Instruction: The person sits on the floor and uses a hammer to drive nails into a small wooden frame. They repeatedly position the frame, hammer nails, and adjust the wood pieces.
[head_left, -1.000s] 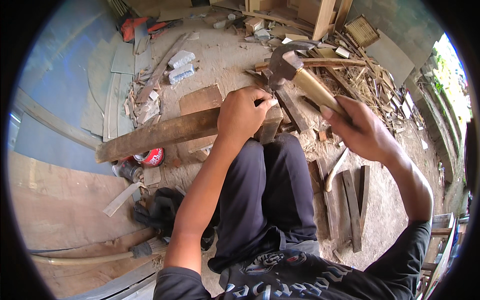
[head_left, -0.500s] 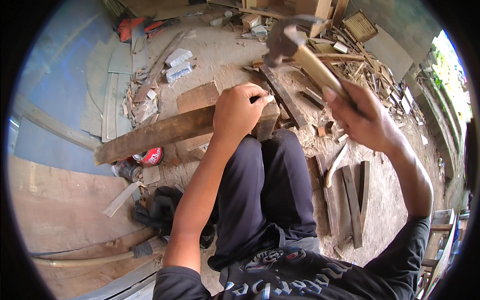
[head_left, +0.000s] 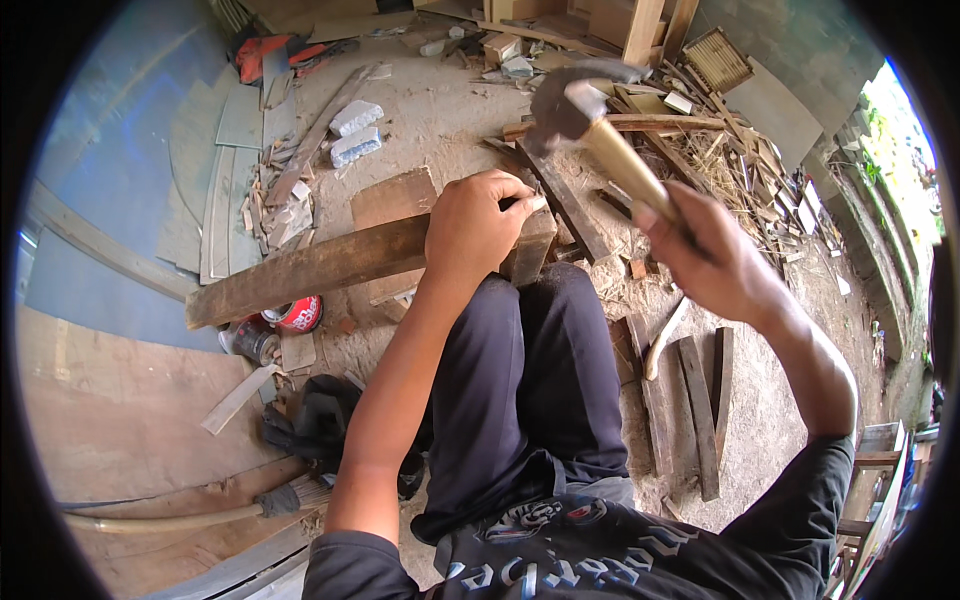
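- Left hand (head_left: 475,222) is pinching, near frame centre.
- Right hand (head_left: 712,252) is gripping, centre right.
- Left arm (head_left: 393,395) is slanting, lower left.
- Right arm (head_left: 822,368) is bending, lower right.

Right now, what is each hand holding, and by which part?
The right hand grips a hammer by its handle. The left hand is near one end of a wooden beam; whether it pinches something small cannot be told.

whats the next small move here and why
Perhaps a light, careful tap with the hammer at the right end of the wooden beam: the right hand holds the hammer raised, while the left hand pinches at that end, so a hard swing could catch it.
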